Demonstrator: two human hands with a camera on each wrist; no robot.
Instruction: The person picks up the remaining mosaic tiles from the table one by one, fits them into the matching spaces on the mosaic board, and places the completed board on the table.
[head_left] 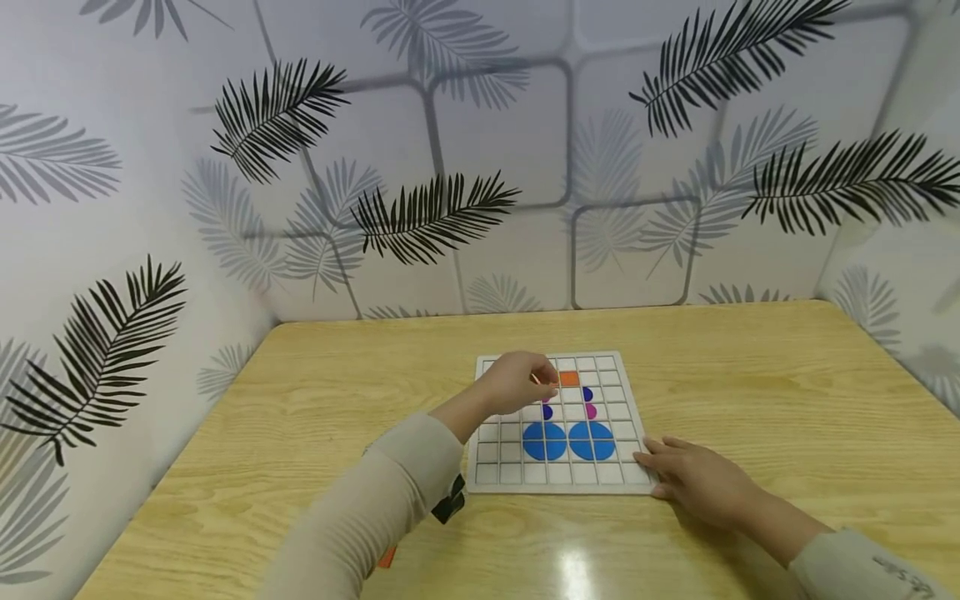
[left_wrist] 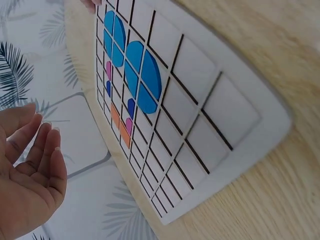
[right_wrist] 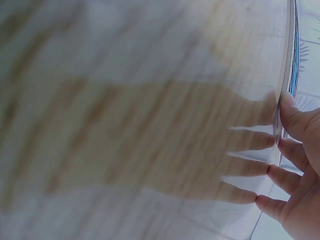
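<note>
My left hand (head_left: 517, 385) is over the far left part of a white grid board (head_left: 487, 477), thumb and fingers bent toward each other. In the left wrist view nothing shows between those loosely curled fingers. Close by on the board is an orange square (head_left: 569, 378); a second orange piece (left_wrist: 115, 116) beside it shows in the left wrist view. Two large blue circles (head_left: 555, 451) and small pink (head_left: 591, 412) and dark blue half-circles (head_left: 588, 394) also lie in the grid. At the board's near right corner rests my right hand (head_left: 705, 482), thumb against the edge, fingertips touching the table.
The board lies on a wood-grain table (head_left: 337, 383). Another orange piece (head_left: 387, 557) on the tabletop is partly covered by my left sleeve (head_left: 375, 508). A small black object (head_left: 450, 502) shows beside that sleeve. A leaf-patterned wall (head_left: 517, 275) borders the table's far side.
</note>
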